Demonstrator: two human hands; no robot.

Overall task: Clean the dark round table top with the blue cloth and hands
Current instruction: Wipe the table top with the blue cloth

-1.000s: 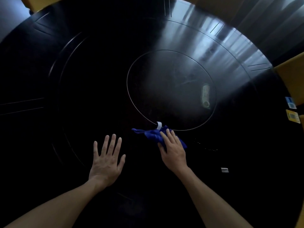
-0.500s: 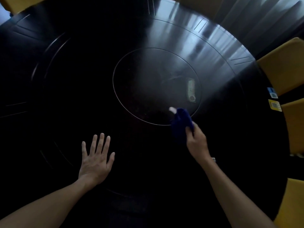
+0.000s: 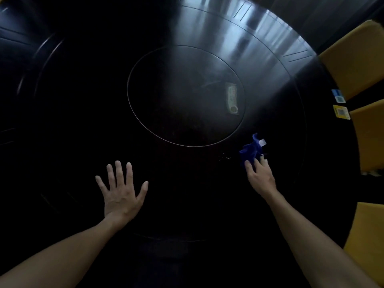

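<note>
The dark round table top [image 3: 83, 113] fills the view, with a thin inlaid circle [image 3: 185, 96] at its middle. A crumpled blue cloth [image 3: 250, 151] with a small white tag lies just outside that circle, at its lower right. My right hand [image 3: 259, 177] presses on the cloth's near edge, fingers bent over it. On the near left of the table my left hand [image 3: 120, 194] lies flat, fingers spread, holding nothing.
A pale label [image 3: 232, 98] sits inside the circle's right part. Two small stickers [image 3: 339, 104] are on the table's right rim. Yellow chairs [image 3: 357, 57] stand close around the right edge. Window light glares on the far right of the top.
My right hand has swept the cloth from the near middle out to the right, past the circle's lower right edge. My left hand stays flat on the table.
</note>
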